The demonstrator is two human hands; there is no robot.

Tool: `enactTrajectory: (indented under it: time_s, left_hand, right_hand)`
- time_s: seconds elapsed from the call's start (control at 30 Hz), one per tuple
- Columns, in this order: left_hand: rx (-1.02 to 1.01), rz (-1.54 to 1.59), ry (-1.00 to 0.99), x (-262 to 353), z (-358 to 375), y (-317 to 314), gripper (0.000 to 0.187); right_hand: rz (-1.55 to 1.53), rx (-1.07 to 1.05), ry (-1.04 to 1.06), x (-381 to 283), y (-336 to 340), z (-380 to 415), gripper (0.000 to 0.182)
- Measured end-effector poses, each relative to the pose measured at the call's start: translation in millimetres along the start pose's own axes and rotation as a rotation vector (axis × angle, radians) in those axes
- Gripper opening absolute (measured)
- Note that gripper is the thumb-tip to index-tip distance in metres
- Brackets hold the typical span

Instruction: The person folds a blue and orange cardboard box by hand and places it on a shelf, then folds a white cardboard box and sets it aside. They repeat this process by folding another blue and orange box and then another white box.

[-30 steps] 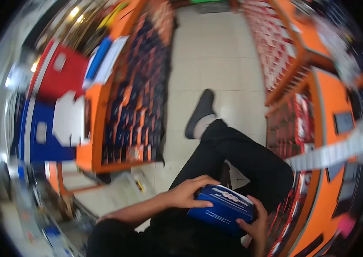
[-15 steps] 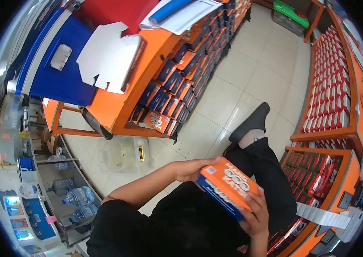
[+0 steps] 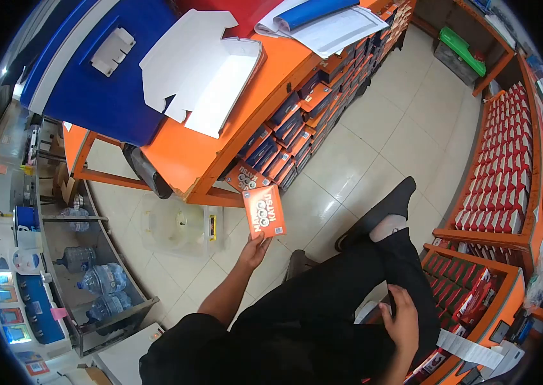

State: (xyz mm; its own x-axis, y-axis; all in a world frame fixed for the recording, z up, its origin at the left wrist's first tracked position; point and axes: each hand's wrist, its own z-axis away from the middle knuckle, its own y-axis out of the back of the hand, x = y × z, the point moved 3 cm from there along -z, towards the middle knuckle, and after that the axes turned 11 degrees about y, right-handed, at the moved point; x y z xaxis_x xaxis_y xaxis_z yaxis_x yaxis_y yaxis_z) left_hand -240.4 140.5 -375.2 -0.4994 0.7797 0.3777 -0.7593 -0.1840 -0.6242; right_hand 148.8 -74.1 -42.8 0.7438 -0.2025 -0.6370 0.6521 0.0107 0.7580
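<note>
Beside the near end of the orange table (image 3: pixel 175 160): an orange box (image 3: pixel 265 212) with white lettering, held out before the stacked boxes (image 3: pixel 290 138) under the tabletop; whether it touches them cannot be told.
Left hand (image 3: pixel 256 250): closed on the near edge of that box, thumb and fingers pinching it, arm stretched forward.
Right hand (image 3: pixel 405 324): loosely open, fingers slightly bent, over the black trousers (image 3: pixel 322 301); contact is unclear.
Tabletop: a white unfolded carton (image 3: pixel 194 58), a blue container (image 3: pixel 92 102) left of it, papers (image 3: pixel 332 40) farther along.
Floor: a clear plastic bin (image 3: pixel 185 231) left of the held box; a green-lidded bin (image 3: pixel 460 51) at the far end.
Right shelves: rows of red-and-white boxes (image 3: pixel 492 160).
Left side: large water bottles (image 3: pixel 101 280).
</note>
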Motion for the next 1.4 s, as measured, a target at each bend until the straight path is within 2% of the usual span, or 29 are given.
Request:
enactTrajectory:
  time_s: [0.07, 0.1, 0.13, 0.2, 0.3, 0.43, 0.53, 0.63, 0.7, 0.8, 0.87, 0.97, 1.07, 1.1, 1.17, 1.23, 1.3, 1.37, 1.4]
  left_hand:
    - [-0.063, 0.176, -0.024, -7.5, -29.4, -1.9, 0.049]
    - [0.012, 0.263, -0.011, -11.3, -40.3, -6.5, 0.047]
    - [-0.001, 0.267, -0.003, -11.1, -50.8, -12.8, 0.047]
    - [-0.016, 0.524, 0.106, -15.4, -65.7, -23.4, 0.047]
    - [-0.023, 0.540, 0.061, -32.9, -69.9, -33.4, 0.049]
    - [-0.115, 0.565, 0.100, -46.1, -74.5, -35.2, 0.050]
    - [-0.032, 0.571, 0.083, -42.6, -82.4, -33.1, 0.048]
    - [0.013, 0.527, -0.019, -32.5, -103.7, -27.2, 0.046]
    - [0.082, 0.477, -0.198, -22.5, -115.6, -20.1, 0.043]
    - [0.154, 0.620, -0.080, -7.2, -105.8, -42.2, 0.041]
    - [0.113, 0.580, -0.111, 0.9, -110.7, -45.5, 0.040]
    - [0.296, 0.492, -0.176, 22.5, -135.5, -29.5, 0.039]
    - [0.305, 0.544, -0.272, 46.6, -170.9, -13.7, 0.039]
    - [0.375, 0.547, -0.265, 52.2, -155.3, -37.5, 0.038]
    - [0.188, 0.296, -0.283, 22.9, -151.8, -34.8, 0.037]
    - [0.584, 0.006, -0.006, -7.5, -69.6, -127.5, 0.040]
    - [0.246, -0.518, -0.225, -20.0, -18.0, -181.0, 0.035]
    - [0.019, -1.178, -0.911, 38.6, 55.6, -285.8, 0.028]
    - [0.027, -1.259, -1.201, 72.2, 84.1, -324.0, 0.025]
  right_hand:
    - [-0.014, -0.083, -0.141, 5.1, -3.7, 13.9, 0.047]
    - [-0.003, -0.075, -0.146, 3.6, -3.6, 17.9, 0.047]
    - [-0.029, -0.077, -0.166, 2.4, -4.0, 22.3, 0.047]
    - [-0.048, -0.073, -0.192, -1.1, -5.1, 31.3, 0.046]
    - [-0.057, -0.030, -0.221, -4.3, -4.0, 40.5, 0.046]
    - [-0.058, -0.017, -0.227, -4.0, -10.5, 49.8, 0.045]
    - [-0.093, -0.046, -0.243, -8.3, -12.4, 50.3, 0.044]
    - [-0.096, -0.066, -0.267, -4.1, -16.8, 52.9, 0.046]
    - [-0.060, -0.061, -0.255, -3.3, -17.7, 53.6, 0.048]
    - [-0.076, -0.045, -0.268, -4.4, -13.1, 52.0, 0.048]
    - [-0.090, -0.052, -0.300, -2.3, -14.6, 53.5, 0.048]
    - [-0.048, -0.060, -0.254, 1.5, -21.4, 55.7, 0.048]
    - [-0.082, -0.073, -0.239, -3.9, -21.5, 53.9, 0.047]
    - [-0.085, -0.064, -0.237, -3.3, -20.7, 52.9, 0.047]
    - [-0.115, -0.074, -0.279, 0.9, -21.1, 55.5, 0.047]
    - [-0.113, -0.027, -0.257, 4.9, -22.5, 59.5, 0.047]
    - [-0.122, 0.021, -0.239, 13.7, -22.7, 59.9, 0.047]
    - [-0.155, -0.036, -0.304, 21.3, -31.4, 67.2, 0.047]
    - [-0.184, -0.030, -0.304, 16.4, -32.0, 67.8, 0.047]
